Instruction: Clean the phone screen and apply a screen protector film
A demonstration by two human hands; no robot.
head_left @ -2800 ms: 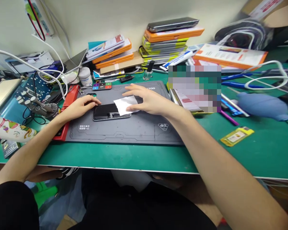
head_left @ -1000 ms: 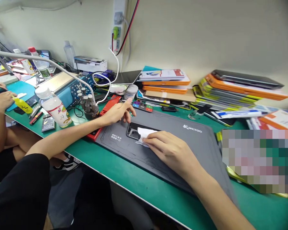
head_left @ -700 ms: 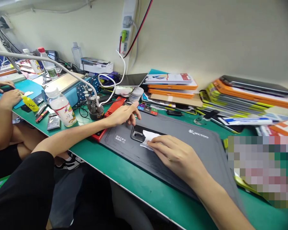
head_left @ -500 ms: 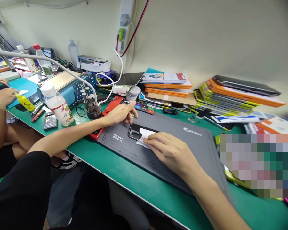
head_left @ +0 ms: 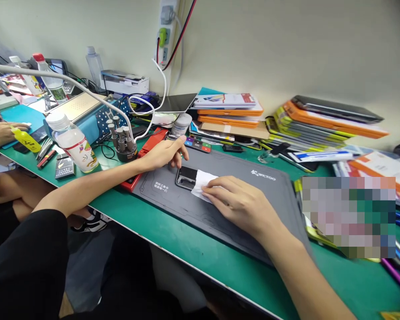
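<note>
On the dark grey mat (head_left: pixel 233 218) lies a phone-shaped part (head_left: pixel 187 178) with a black face and a cutout near its left end. My right hand (head_left: pixel 243 202) pinches a white wipe (head_left: pixel 202 183) against this part, and the wipe and fingers hide its right portion. Just beyond its left end, my left hand (head_left: pixel 168 153) hovers above the mat, with a finger stretched out and others bent downward. Nothing shows in the left hand. A red tool (head_left: pixel 153 141) lies under and behind the left wrist.
At left stand a drink bottle (head_left: pixel 74 144) and a black screwdriver holder (head_left: pixel 125 149). Orange boxes (head_left: pixel 230 120) and a stack of flat devices (head_left: pixel 333 120) line the wall. A co-worker's hand (head_left: pixel 3 133) is at far left, near a yellow bottle (head_left: pixel 26 140).
The wipe has shifted slightly right along the phone-shaped part, uncovering more of its left end. My left hand stays nearly in place. The whole view has shifted a little.
</note>
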